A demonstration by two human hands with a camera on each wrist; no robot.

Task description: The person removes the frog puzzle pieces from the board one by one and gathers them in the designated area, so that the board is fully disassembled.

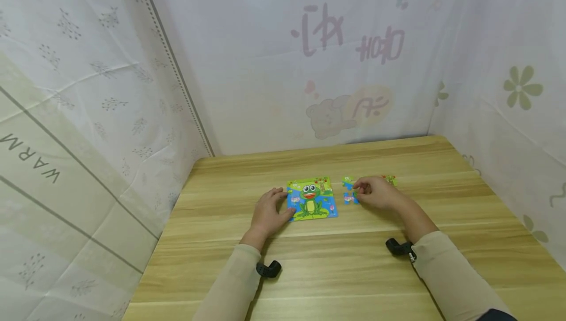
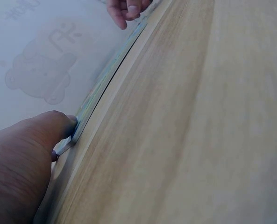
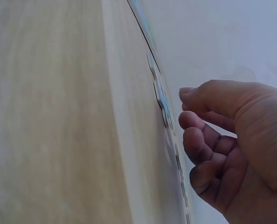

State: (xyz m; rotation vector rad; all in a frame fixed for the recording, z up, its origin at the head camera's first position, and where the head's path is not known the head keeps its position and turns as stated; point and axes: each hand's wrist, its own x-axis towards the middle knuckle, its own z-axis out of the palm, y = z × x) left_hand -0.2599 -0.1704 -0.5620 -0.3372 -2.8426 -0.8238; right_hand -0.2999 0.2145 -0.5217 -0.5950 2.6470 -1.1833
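A square frog puzzle (image 1: 311,199) lies flat on the wooden table. My left hand (image 1: 267,213) rests at its left side, thumb on the lower left corner and fingers spread along the edge; the left wrist view shows the thumb (image 2: 66,123) touching the board's rim. To the right, my right hand (image 1: 376,193) hovers over loose puzzle pieces, fingers loosely bent. One piece (image 1: 347,182) lies above another, a blue piece (image 1: 351,198), just left of its fingertips. Part of a green piece (image 1: 390,179) shows behind this hand. No piece is visible between the fingers (image 3: 199,142) in the right wrist view.
The wooden table (image 1: 327,257) has a back edge against a printed curtain (image 1: 265,90), with more curtain on both sides. Each forearm wears a black wrist camera, the left one (image 1: 268,269) and the right one (image 1: 398,247), close above the tabletop.
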